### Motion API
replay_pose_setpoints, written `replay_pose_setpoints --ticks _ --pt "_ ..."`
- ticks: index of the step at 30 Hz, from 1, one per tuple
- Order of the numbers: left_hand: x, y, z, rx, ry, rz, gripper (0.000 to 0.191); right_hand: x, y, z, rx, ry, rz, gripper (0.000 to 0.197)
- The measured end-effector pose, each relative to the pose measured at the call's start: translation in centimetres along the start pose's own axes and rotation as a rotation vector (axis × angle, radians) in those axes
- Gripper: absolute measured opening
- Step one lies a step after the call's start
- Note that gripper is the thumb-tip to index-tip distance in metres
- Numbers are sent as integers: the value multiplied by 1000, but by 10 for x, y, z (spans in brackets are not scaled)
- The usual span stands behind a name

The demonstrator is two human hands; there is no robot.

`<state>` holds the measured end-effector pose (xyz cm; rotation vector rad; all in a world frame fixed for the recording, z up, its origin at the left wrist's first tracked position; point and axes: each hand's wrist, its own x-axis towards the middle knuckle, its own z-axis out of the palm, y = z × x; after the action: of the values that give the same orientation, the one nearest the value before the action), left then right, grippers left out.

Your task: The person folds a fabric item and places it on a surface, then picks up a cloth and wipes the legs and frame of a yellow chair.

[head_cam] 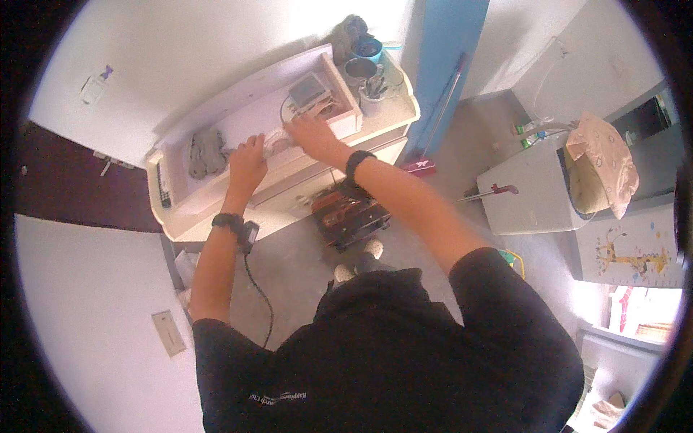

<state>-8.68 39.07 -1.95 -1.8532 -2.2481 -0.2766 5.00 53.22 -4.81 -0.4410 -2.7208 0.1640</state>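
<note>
Both my hands are over the front side of a long, pale open drawer or tray [243, 120] on top of a cream cabinet [387, 130]. Between them is a pale, see-through thing, seemingly a thin plastic bag [276, 142], blurred. My left hand [248, 162] has its fingers curled at the bag's left end. At its right end, my right hand [314, 136] pinches with fingers pointing down. Just beyond the right hand lie a clear-lidded box [308, 89] and a thin cable loop [282, 108]. A grey cloth bundle [207, 154] rests left of my left hand.
Right of the tray stand a metal cup [360, 70], a turquoise cup [368, 48] and a tub of utensils [373, 94]. Below sits an orange-and-black case [346, 214]. A black cable [265, 297] hangs from my left wrist. A white box-shaped appliance [525, 189] stands at right.
</note>
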Motion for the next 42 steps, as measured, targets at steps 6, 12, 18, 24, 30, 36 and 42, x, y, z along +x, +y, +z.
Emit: replay_pose_setpoints --ticks 6,12,18,24,30,36,42 --pt "-23 47 -69 -199 296 31 49 -48 -27 -72 21 383 -38 52" --pt "-140 115 -52 -724 -165 -101 47 -210 -61 -103 210 -52 -16 53" --pt "-230 168 -9 -1029 -522 -115 43 -309 -59 -77 624 -421 52 28" --pt "-223 222 -20 -936 -514 -365 42 -313 -13 -95 697 -511 32 28" --pt "-140 298 -35 -758 -674 -300 36 -367 68 -139 751 -492 132 33" --pt "-71 372 -31 -869 -551 -216 33 -411 136 -182 952 -291 397 34" --pt "3 419 -6 -907 -611 -156 27 -425 165 -216 1078 461 1063 48"
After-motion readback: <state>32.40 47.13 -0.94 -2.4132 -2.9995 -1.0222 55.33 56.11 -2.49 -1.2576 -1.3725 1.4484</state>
